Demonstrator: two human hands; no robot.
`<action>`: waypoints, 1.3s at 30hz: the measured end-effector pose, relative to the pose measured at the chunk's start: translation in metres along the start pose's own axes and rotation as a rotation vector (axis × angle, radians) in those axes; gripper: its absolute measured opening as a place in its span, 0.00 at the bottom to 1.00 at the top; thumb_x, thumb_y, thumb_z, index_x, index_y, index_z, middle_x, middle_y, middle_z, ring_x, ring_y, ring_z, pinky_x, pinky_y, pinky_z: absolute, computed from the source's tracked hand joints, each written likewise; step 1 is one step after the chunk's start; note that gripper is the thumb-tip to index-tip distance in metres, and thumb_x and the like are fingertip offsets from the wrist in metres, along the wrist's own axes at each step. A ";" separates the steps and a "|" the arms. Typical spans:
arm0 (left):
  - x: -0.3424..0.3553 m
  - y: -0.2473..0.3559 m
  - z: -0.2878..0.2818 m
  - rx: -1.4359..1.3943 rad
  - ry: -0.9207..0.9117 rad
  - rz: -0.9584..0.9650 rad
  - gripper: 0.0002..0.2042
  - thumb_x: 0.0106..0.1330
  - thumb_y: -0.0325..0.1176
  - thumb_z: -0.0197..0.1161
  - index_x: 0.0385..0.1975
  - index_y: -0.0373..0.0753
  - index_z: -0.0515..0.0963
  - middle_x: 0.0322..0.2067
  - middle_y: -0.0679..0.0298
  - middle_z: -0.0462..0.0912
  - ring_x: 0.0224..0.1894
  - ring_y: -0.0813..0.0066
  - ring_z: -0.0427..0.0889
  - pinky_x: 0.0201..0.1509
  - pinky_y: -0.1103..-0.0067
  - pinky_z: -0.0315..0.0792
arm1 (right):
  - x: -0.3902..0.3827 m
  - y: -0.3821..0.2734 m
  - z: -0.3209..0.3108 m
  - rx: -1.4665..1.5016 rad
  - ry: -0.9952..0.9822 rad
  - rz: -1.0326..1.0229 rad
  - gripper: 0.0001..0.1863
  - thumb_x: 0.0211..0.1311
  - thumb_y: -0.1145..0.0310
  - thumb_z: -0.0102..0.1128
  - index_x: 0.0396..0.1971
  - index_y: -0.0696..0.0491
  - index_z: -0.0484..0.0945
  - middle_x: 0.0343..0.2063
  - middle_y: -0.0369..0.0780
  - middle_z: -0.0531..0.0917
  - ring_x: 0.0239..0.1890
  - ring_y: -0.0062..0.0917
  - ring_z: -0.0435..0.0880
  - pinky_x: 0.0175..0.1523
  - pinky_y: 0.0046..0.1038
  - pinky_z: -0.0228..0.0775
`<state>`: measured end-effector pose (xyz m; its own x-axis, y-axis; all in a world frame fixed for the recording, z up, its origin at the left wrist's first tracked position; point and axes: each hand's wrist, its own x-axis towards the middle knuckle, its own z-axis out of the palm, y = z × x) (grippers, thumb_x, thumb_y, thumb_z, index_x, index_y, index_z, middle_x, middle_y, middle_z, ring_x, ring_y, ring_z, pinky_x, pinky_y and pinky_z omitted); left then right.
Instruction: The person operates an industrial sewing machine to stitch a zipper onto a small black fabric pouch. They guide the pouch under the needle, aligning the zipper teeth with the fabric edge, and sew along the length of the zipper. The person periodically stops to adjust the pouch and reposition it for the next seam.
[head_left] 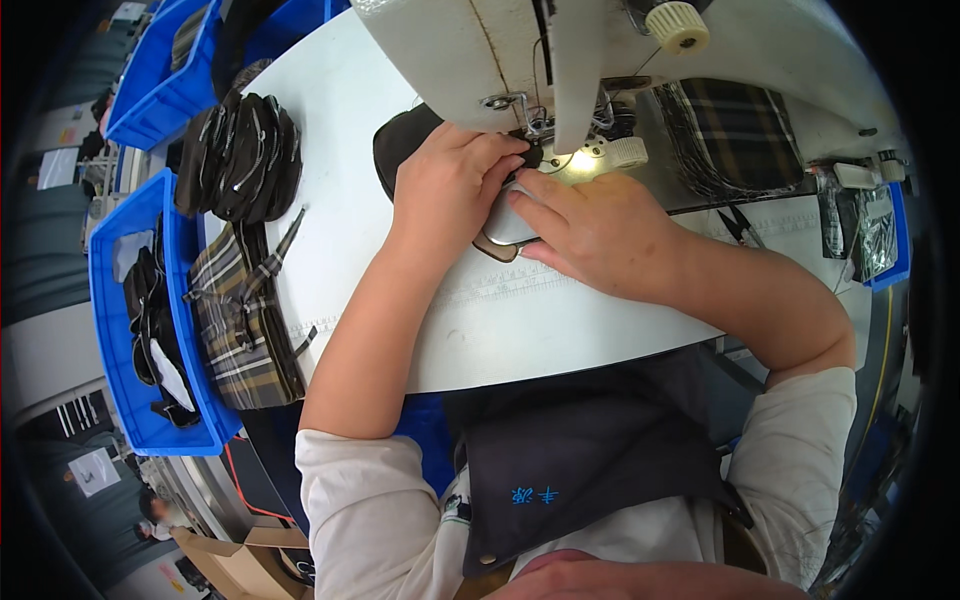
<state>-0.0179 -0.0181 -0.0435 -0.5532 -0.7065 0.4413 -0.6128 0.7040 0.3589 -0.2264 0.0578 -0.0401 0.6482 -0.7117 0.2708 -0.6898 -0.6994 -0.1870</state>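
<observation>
Both of my hands are at the needle area of a white sewing machine (450, 40), close together. A dark fabric piece (405, 140) lies under my left hand (445, 190), whose bent fingers press and pinch it next to the presser foot (540, 125). On the other side, my right hand (600, 230) has its thumb and fingers closed at the near edge of the same work, beside the lit needle plate (590, 160). A brown-edged part (495, 248) shows below the fingers. My fingertips partly hide the fabric at the needle.
Dark zippered pieces (240, 160) are stacked at the left, above plaid fabric pieces (245, 330). Blue bins (105, 330) stand beyond the table's left edge. Plaid panels (735, 135) lie right of the needle; thread snips (740, 228) rest near my right forearm. A ruler scale (470, 290) crosses the table.
</observation>
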 end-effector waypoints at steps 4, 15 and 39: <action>0.000 -0.004 0.004 -0.037 0.041 0.028 0.05 0.64 0.31 0.73 0.39 0.46 0.90 0.41 0.70 0.89 0.45 0.65 0.87 0.44 0.71 0.82 | 0.000 0.000 0.003 -0.005 0.021 0.005 0.28 0.58 0.54 0.77 0.53 0.56 0.82 0.57 0.43 0.82 0.39 0.34 0.88 0.42 0.32 0.82; -0.001 0.002 0.007 0.028 0.077 -0.044 0.06 0.64 0.31 0.71 0.39 0.46 0.90 0.40 0.73 0.88 0.44 0.67 0.85 0.43 0.71 0.81 | 0.002 0.004 0.006 -0.088 0.129 -0.040 0.26 0.63 0.50 0.74 0.47 0.58 0.80 0.53 0.43 0.83 0.30 0.28 0.88 0.33 0.28 0.80; -0.010 0.036 -0.030 0.040 -0.183 -0.114 0.23 0.51 0.30 0.77 0.48 0.41 0.79 0.52 0.60 0.84 0.55 0.56 0.83 0.55 0.67 0.81 | -0.005 0.009 0.002 -0.092 0.133 -0.082 0.22 0.55 0.70 0.72 0.51 0.57 0.84 0.56 0.39 0.84 0.53 0.29 0.86 0.42 0.28 0.84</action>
<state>-0.0178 0.0168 -0.0105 -0.5703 -0.7851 0.2416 -0.6969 0.6181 0.3637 -0.2348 0.0553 -0.0450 0.6594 -0.6334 0.4050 -0.6669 -0.7415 -0.0739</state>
